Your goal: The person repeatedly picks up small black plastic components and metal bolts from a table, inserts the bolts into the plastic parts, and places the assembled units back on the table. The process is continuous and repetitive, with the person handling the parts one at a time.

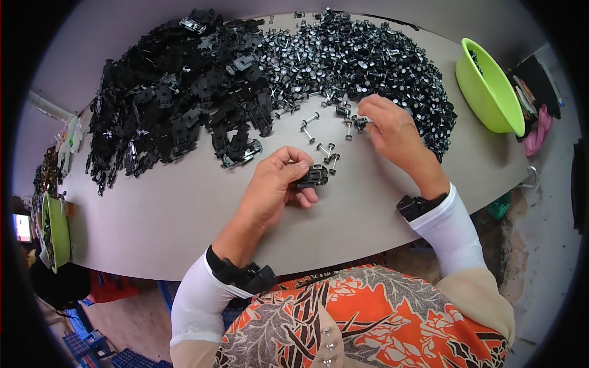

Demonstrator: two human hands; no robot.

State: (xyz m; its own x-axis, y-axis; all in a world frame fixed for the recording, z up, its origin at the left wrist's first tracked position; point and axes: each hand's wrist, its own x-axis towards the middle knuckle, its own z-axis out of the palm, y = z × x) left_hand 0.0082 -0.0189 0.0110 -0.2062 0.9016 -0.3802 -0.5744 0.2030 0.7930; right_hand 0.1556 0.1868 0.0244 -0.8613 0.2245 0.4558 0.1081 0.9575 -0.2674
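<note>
Two green bowls (pixel 55 230) flank the grey tabletop (pixel 184 202). Far left: heap of black chassis parts (pixel 178 98). Left hand (pixel 276 184), fingers pinched on a small black toy-car chassis (pixel 313 176), held just above the tabletop near centre. Loose wheel axles (pixel 325 150) lie beside it. Right hand (pixel 392 132), fingers curled, picking at an axle by the big pile of wheel sets (pixel 368 61); grasp not clear. Judgement: keep the chassis level, slot up, and bring one axle square to it.
</note>
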